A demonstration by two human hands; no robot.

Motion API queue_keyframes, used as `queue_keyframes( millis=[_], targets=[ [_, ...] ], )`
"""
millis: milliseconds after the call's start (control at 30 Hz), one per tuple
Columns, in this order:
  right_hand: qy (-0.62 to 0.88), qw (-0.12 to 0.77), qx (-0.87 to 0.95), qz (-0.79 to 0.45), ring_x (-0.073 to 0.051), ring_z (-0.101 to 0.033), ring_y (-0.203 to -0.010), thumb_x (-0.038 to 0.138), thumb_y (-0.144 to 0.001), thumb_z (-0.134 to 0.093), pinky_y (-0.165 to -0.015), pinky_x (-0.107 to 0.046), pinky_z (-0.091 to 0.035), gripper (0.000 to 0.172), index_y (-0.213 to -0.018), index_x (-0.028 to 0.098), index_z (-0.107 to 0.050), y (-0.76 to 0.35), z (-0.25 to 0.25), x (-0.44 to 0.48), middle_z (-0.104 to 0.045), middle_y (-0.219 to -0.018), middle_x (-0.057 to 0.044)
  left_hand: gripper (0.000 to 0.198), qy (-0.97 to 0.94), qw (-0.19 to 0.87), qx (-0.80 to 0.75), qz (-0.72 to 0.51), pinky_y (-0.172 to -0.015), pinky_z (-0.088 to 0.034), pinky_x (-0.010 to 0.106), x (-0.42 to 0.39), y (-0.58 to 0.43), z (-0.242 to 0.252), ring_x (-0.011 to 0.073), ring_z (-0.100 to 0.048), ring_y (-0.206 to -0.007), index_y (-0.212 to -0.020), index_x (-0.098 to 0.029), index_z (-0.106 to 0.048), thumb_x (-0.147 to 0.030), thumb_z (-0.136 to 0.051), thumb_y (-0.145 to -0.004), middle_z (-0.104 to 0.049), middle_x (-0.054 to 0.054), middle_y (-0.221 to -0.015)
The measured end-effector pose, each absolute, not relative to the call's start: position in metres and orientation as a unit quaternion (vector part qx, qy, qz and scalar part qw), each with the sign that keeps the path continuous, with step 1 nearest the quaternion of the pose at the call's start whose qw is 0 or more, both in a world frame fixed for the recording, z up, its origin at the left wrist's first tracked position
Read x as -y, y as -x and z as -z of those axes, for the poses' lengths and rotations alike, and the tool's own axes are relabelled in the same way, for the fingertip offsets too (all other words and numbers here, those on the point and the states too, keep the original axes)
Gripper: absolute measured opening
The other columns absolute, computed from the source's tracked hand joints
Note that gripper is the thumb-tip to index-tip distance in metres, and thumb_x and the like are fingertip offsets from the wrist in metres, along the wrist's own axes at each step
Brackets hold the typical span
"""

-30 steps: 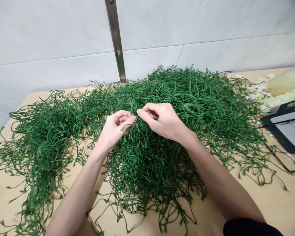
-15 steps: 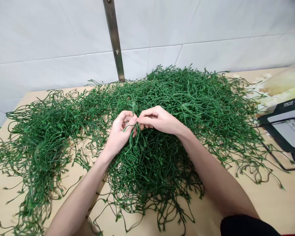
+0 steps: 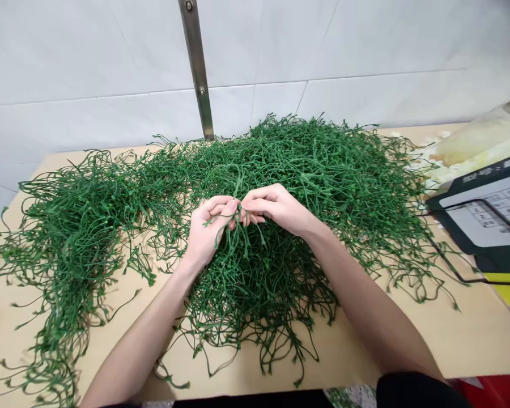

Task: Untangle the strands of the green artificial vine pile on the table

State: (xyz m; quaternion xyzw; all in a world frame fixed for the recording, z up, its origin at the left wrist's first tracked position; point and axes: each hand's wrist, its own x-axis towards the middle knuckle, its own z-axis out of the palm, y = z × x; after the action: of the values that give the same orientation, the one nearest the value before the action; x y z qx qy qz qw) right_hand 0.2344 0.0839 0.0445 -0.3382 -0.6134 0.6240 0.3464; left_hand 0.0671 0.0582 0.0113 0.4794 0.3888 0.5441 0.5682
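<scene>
A wide heap of thin green plastic stems [image 3: 323, 164] with small branched tips covers much of the table. Above its middle, my left hand [image 3: 210, 224] is closed, thumb and fingers pinching a few green stems [image 3: 240, 190]. My right hand [image 3: 276, 207] meets it from the right, its fingertips pinched on the same stems close to the left thumb. Loose stem ends stick out above and below the fingers. Exactly where the right fingertips grip is partly hidden.
A thinner arm of stems [image 3: 76, 238] spreads down the left side of the wooden table [image 3: 442, 340]. At right lie a dark labelled box [image 3: 484, 209], a black wire frame [image 3: 454, 275] and white flowers [image 3: 433, 161]. A metal strip [image 3: 198, 68] runs up the tiled wall.
The view has shifted slightly, bringing more of the box and the table's front edge into sight. Both hands stay together on the stems, with the right fingers slightly repositioned.
</scene>
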Motion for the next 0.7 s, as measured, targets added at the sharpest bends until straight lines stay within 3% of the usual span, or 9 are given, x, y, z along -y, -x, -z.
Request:
queue_keyframes(
  millis=[233,400,533,700],
  targets=[
    [0.332,0.386,0.582,-0.634,-0.009,-0.047,-0.051,0.021,-0.065,-0.054,-0.052,-0.024,-0.034,0.017,-0.053,0.014,-0.063,-0.238,-0.020,-0.090,-0.063,-0.054,-0.002,0.031,-0.507,0.487,-0.404,-0.585,-0.045,-0.037,0.018,-0.067,-0.086,0.002,0.0060,-0.049,-0.046,-0.074,-0.014,-0.067,-0.044,-0.078,-0.073,-0.061,-0.002,-0.055],
    [0.324,0.339,0.625,-0.624,-0.009,-0.047,-0.051,0.019,-0.065,-0.049,-0.053,-0.024,-0.035,0.023,-0.047,0.015,-0.062,-0.236,-0.024,-0.091,-0.061,-0.050,-0.001,0.033,-0.500,0.446,-0.450,-0.591,-0.044,-0.034,0.018,-0.058,-0.086,0.006,0.0057,-0.046,-0.047,-0.077,-0.015,-0.065,-0.047,-0.076,-0.074,-0.063,-0.001,-0.060],
    [0.318,0.308,0.641,-0.627,-0.011,-0.049,-0.053,0.020,-0.067,-0.048,-0.056,-0.025,-0.039,0.026,-0.049,0.015,-0.065,-0.237,-0.027,-0.091,-0.064,-0.052,-0.003,0.036,-0.487,0.451,-0.451,-0.596,-0.044,-0.032,0.017,-0.057,-0.085,0.010,0.0051,-0.043,-0.046,-0.076,-0.016,-0.064,-0.049,-0.077,-0.072,-0.060,-0.002,-0.058],
    [0.349,0.359,0.631,-0.592,-0.011,-0.052,-0.056,0.018,-0.065,-0.052,-0.059,-0.025,-0.041,0.021,-0.050,0.014,-0.067,-0.237,-0.025,-0.089,-0.066,-0.055,-0.002,0.033,-0.510,0.494,-0.428,-0.560,-0.048,-0.038,0.018,-0.059,-0.081,0.003,0.0069,-0.051,-0.050,-0.079,-0.016,-0.064,-0.048,-0.074,-0.077,-0.062,-0.002,-0.059]
  ],
)
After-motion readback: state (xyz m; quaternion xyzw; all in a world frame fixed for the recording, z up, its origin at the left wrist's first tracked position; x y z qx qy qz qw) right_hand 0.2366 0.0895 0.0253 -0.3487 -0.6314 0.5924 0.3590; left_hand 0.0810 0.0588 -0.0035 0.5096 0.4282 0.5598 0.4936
